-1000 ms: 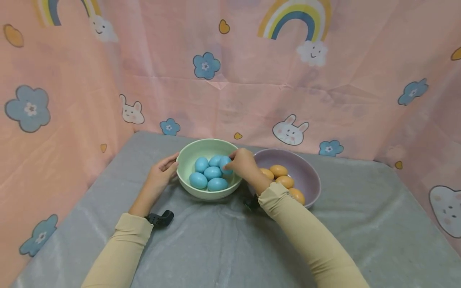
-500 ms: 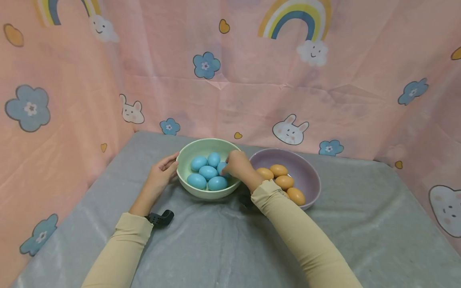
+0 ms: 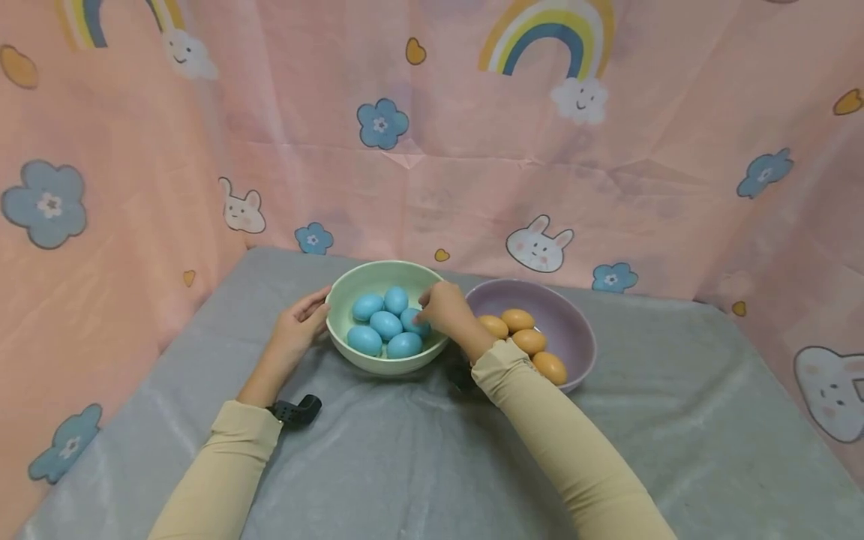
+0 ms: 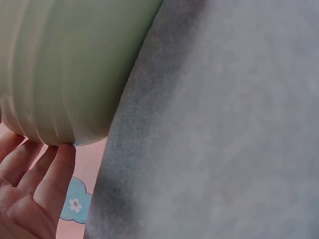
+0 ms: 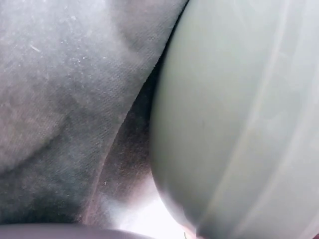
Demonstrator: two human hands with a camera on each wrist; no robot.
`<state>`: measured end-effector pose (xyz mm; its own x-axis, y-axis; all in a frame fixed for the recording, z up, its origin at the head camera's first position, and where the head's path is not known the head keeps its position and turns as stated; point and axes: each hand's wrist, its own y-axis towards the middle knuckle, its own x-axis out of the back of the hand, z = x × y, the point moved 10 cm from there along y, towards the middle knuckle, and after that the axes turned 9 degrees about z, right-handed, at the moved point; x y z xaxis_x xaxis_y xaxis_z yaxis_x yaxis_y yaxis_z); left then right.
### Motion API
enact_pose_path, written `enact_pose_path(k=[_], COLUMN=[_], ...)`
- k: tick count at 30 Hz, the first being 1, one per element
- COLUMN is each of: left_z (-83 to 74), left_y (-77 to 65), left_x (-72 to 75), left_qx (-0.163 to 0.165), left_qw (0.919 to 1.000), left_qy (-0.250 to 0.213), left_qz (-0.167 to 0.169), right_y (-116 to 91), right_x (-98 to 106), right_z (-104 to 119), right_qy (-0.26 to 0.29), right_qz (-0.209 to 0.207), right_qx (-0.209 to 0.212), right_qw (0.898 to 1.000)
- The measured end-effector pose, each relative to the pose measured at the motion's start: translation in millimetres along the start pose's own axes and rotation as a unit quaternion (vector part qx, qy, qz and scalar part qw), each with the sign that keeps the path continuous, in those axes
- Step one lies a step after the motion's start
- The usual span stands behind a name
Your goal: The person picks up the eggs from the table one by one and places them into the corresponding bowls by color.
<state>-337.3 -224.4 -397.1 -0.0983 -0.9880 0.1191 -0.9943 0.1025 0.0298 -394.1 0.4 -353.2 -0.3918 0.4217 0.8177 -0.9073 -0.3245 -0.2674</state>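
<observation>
The light green bowl [image 3: 388, 367] stands on the grey cloth and holds several blue eggs [image 3: 385, 325]. My left hand [image 3: 297, 330] rests with its fingertips against the bowl's left side. In the left wrist view its outstretched fingers [image 4: 56, 172] touch the bowl's outer wall [image 4: 70, 69]. Over the right rim reaches my right hand [image 3: 447, 306], its thumb and finger spread loosely at the rightmost blue egg [image 3: 412, 322], which lies among the others. Part of that egg is covered by the hand. The right wrist view shows mainly the green bowl's outside [image 5: 234, 119], without the fingers.
A purple bowl [image 3: 574, 337] with several orange eggs [image 3: 529, 342] stands close on the right, partly behind the right forearm. Grey cloth [image 3: 405, 450] covers the table. A pink patterned curtain [image 3: 304, 97] hangs behind and at both sides.
My right hand has lowered the blue egg into the green bowl, and its fingers have loosened from it. Other blue eggs have shifted left. The left hand stays at the rim.
</observation>
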Motion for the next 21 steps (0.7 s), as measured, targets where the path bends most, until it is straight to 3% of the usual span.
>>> enact_pose_path(k=[7,10,14,18,21], left_z=[-0.6,0.2,-0.1,-2.0,-3.7], left_y=[-0.2,3.3,4.6,-1.4,-4.9], left_x=[4.9,1.2,-1.1,4.6,9.5], left_qx=[0.002,-0.001,-0.006,-0.006,0.001], left_qw=[0.9998,0.9998,0.9998,0.9997,0.9996], left_qy=[0.019,0.020,0.014,0.019,0.023], left_qz=[-0.001,0.008,0.015,0.012,0.013], right_y=[-7.4,-19.7,-43.1,-69.8,-88.7], right_x=[8.7,19.0,33.9,47.6,64.8], right_z=[-4.5,-15.8,-27.4,-36.7,-49.6], right_qy=[0.102,0.175,0.231,0.249,0.236], right_qz=[0.008,0.014,0.023,0.037,0.029], right_qx=[0.029,0.031,0.043,0.053,0.057], right_qw=[0.994,0.984,0.972,0.966,0.970])
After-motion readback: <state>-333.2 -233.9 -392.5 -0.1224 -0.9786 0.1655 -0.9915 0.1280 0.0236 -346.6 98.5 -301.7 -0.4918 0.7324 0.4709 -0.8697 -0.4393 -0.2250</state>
